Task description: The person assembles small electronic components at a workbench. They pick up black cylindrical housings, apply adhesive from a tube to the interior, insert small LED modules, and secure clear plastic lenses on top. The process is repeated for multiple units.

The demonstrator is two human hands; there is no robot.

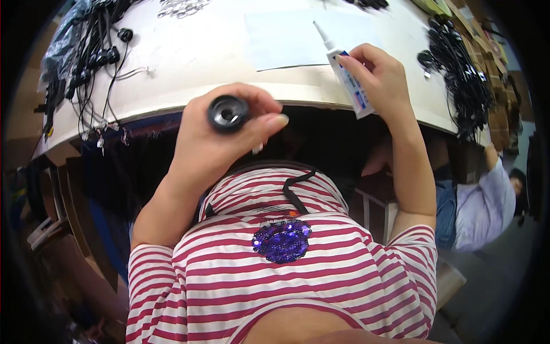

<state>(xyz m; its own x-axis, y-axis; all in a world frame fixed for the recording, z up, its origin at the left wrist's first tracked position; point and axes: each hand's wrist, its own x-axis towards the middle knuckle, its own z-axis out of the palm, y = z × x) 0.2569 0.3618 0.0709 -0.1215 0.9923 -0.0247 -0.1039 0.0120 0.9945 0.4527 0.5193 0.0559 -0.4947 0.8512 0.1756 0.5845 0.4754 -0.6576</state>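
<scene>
In front of my chest, my left hand (209, 135) is closed round a black round part (228, 113). The part has a stepped rim and a pale centre with a dark hole, and its open face points up at me. Part of it is hidden by the palm and fingers. Further right, my right hand (378, 77) pinches a white and blue glue tube (356, 92) between thumb and fingers. The tube's long narrow nozzle (322, 35) points up and away to the left over the table, apart from the black part.
A white table (212, 57) spans the far side, with a pale blue sheet (281, 43) on it. Black cables (94, 63) with bared ends hang over its left edge. More black cables (458, 74) lie at the right, near another person (481, 206). Small metal rings (180, 7) lie far back.
</scene>
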